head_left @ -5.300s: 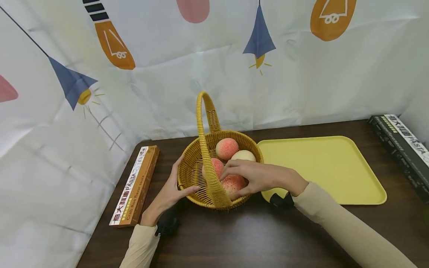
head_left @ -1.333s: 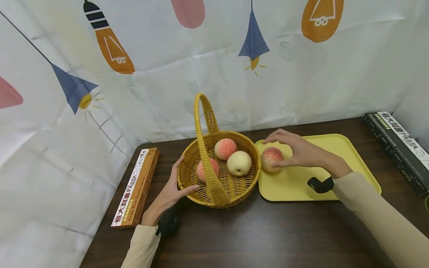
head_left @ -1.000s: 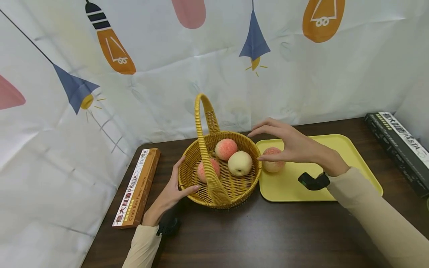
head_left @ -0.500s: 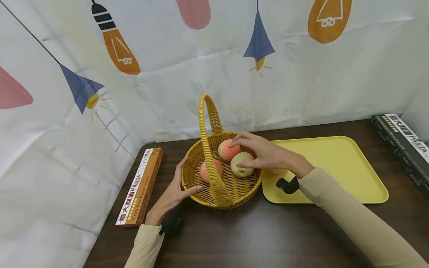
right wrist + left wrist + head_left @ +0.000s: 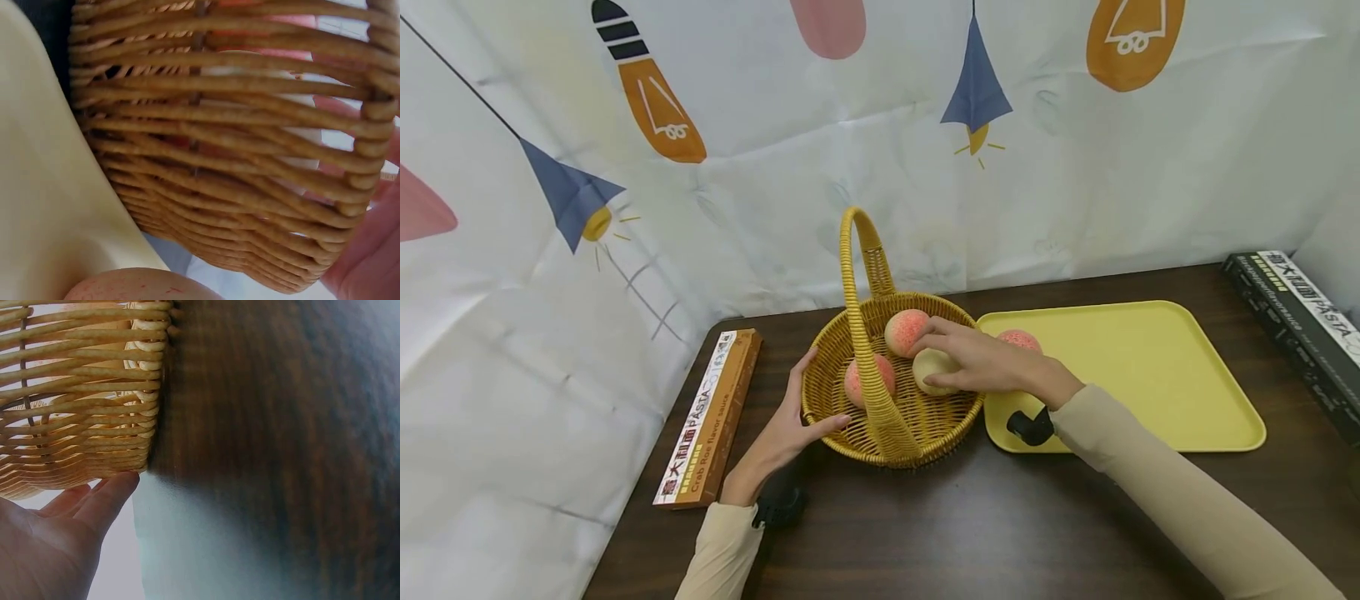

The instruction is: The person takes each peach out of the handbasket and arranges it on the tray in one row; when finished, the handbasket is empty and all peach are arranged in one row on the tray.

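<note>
While the left hand (image 5: 786,425), spread wide, rested against the left side of the yellow wicker basket (image 5: 830,379), the right hand (image 5: 981,358) leaned in over the opposite rim — its grip part-closed around a pale fruit (image 5: 931,367), fingers on the far side, thumb on the near. That fruit, round with no evident long axis, sat in the basket's right half, between those fingertips — the right hand clearly the nearer one.
</note>
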Tool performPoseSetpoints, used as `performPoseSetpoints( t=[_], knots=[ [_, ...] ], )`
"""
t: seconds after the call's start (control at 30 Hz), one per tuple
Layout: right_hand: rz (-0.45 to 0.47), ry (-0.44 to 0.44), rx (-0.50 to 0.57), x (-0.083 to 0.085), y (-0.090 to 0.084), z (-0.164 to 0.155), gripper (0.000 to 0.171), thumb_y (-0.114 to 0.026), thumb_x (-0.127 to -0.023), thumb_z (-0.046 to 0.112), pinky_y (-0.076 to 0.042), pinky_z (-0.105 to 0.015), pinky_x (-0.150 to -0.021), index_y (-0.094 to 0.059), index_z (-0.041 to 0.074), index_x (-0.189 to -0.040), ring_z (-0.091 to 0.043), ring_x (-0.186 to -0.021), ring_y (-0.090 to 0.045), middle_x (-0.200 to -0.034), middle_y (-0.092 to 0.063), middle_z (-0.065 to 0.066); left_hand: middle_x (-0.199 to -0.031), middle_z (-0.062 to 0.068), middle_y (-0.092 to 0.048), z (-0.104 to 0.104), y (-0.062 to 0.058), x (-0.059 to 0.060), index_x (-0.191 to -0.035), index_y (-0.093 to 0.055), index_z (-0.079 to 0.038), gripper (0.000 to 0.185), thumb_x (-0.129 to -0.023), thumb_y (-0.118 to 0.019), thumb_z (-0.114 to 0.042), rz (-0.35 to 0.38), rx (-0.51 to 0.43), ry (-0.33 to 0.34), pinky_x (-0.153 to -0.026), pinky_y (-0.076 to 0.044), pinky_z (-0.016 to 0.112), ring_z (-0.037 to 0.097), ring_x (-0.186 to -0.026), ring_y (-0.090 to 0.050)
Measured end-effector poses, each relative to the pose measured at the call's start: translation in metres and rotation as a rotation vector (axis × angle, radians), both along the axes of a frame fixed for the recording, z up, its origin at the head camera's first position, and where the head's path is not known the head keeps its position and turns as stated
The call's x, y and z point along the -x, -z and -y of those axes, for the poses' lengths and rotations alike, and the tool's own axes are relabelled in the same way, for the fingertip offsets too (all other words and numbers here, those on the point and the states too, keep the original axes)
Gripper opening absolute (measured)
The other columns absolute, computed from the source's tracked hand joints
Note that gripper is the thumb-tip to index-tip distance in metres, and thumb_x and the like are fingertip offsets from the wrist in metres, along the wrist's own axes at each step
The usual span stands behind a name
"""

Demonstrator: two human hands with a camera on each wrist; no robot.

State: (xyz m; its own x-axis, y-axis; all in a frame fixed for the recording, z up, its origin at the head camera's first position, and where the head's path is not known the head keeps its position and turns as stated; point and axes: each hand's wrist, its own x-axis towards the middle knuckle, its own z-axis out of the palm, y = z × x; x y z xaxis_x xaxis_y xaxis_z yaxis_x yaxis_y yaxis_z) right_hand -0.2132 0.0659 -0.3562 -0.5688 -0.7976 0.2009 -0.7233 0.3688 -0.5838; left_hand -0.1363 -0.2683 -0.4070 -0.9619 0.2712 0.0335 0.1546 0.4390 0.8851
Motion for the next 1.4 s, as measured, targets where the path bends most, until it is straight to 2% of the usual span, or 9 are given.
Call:
performPoseSetpoints(
  t=[0.17,0.47,0.53,0.6,0.7,0.77,0.93,1.2,1.4],
  knots=[
    [0.022,-0.043,0.048,-0.002,-0.002,-0.002,0.03,-0.077,-0.097,0.014,-0.044,-0.048,-0.109,-0.071,0.007,-0.125,-0.026,-0.129,-0.053,-0.135,-0.056,-0.008,-0.17,0.017,-0.015,-0.001,-0.001,0.0,-0.168,-0.001,-0.026,0.108,-0.093,-0.079,-0.03,0.003,-0.012,0.005,-0.115,-0.03,0.063,0.04,-0.15,-0.033],
    [0.054,-0.116,0.069,-0.002,-0.003,-0.008,0.034,-0.081,-0.093,0.012,-0.045,-0.048,-0.107,-0.072,0.009,-0.125,-0.025,-0.125,-0.056,-0.13,-0.061,-0.005,-0.17,0.017,-0.016,-0.001,-0.002,0.0,-0.168,-0.001,-0.027,0.108,-0.094,-0.079,-0.03,0.002,-0.032,0.016,-0.114,-0.032,0.061,0.039,-0.149,-0.034],
    [0.078,-0.132,0.085,-0.001,-0.003,-0.01,0.036,-0.082,-0.092,0.011,-0.046,-0.049,-0.106,-0.071,0.009,-0.126,-0.025,-0.125,-0.057,-0.13,-0.062,-0.005,-0.17,0.017,-0.017,-0.001,-0.002,0.0,-0.168,-0.001,-0.027,0.108,-0.094,-0.079,-0.03,0.001,-0.024,0.014,-0.115,-0.034,0.057,0.038,-0.149,-0.035],
    [0.102,-0.153,0.088,-0.001,-0.003,-0.011,0.038,-0.083,-0.09,0.011,-0.047,-0.049,-0.106,-0.07,0.008,-0.126,-0.025,-0.124,-0.058,-0.129,-0.064,-0.005,-0.17,0.016,-0.018,-0.001,-0.002,0.0,-0.168,-0.001,-0.027,0.107,-0.094,-0.079,-0.03,0.001,-0.015,0.01,-0.115,-0.037,0.048,0.037,-0.149,-0.035],
    [0.126,-0.181,0.053,-0.001,-0.004,-0.011,0.039,-0.083,-0.089,0.011,-0.049,-0.045,-0.102,-0.07,0.007,-0.126,-0.022,-0.121,-0.059,-0.127,-0.065,-0.004,-0.169,0.015,-0.018,0.0,-0.002,0.0,-0.168,-0.002,-0.028,0.107,-0.094,-0.079,-0.03,0.005,-0.006,0.005,-0.112,-0.04,0.038,0.037,-0.148,-0.036],
    [0.125,-0.193,0.015,-0.001,-0.004,-0.01,0.038,-0.082,-0.088,0.01,-0.051,-0.043,-0.1,-0.071,0.007,-0.124,-0.021,-0.119,-0.059,-0.125,-0.064,-0.003,-0.169,0.016,-0.018,0.0,-0.001,0.0,-0.168,-0.002,-0.027,0.107,-0.094,-0.079,-0.03,0.003,-0.009,0.007,-0.113,-0.039,0.042,0.038,-0.148,-0.036],
    [0.107,-0.193,-0.053,-0.001,-0.005,-0.008,0.039,-0.081,-0.082,0.007,-0.051,-0.041,-0.098,-0.073,0.009,-0.12,-0.02,-0.116,-0.06,-0.123,-0.063,-0.001,-0.17,0.019,-0.015,0.0,0.001,0.001,-0.169,-0.001,-0.024,0.109,-0.093,-0.079,-0.03,-0.012,-0.016,0.015,-0.114,-0.031,0.064,0.041,-0.149,-0.034],
    [0.097,-0.213,-0.162,0.004,-0.01,-0.002,0.045,-0.085,-0.082,0.017,-0.048,-0.042,-0.098,-0.071,0.009,-0.124,-0.018,-0.11,-0.059,-0.122,-0.061,-0.001,-0.17,0.018,-0.016,0.001,0.001,0.0,-0.168,-0.002,-0.024,0.106,-0.094,-0.078,-0.027,-0.015,-0.012,0.011,-0.115,-0.031,0.062,0.039,-0.149,-0.033],
    [0.114,-0.193,-0.182,0.003,-0.008,-0.002,0.045,-0.085,-0.083,0.021,-0.044,-0.046,-0.102,-0.07,0.012,-0.125,-0.02,-0.113,-0.057,-0.126,-0.06,-0.001,-0.17,0.017,-0.015,0.001,0.001,0.001,-0.168,-0.002,-0.025,0.106,-0.094,-0.077,-0.027,-0.009,-0.001,0.008,-0.114,-0.034,0.057,0.038,-0.149,-0.034]
  ],
)
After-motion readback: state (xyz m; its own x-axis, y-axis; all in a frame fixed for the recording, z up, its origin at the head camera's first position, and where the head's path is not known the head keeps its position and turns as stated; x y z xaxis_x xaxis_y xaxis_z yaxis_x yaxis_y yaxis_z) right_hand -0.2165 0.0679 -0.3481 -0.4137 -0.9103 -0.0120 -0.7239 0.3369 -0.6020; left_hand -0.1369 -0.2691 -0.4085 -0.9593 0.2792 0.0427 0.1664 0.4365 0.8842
